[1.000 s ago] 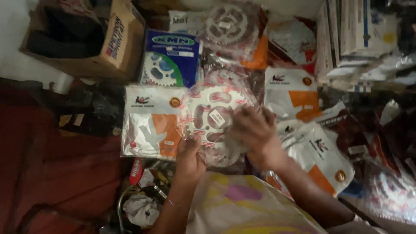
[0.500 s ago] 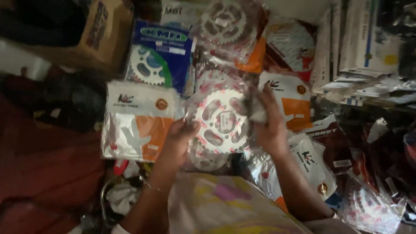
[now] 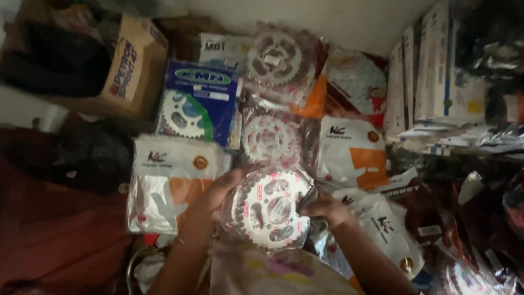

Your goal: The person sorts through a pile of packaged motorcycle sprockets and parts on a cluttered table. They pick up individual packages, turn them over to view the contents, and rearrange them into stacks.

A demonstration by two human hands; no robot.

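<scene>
While both arms reach forward in the head view, the left hand [image 3: 210, 199] grips the left rim of a bagged sprocket [image 3: 268, 207] and the right hand [image 3: 326, 209] pinches its right edge. Held flat-faced between them, it hangs just below another bagged sprocket [image 3: 270, 137]; the dim light leaves the fingertips unclear.
</scene>
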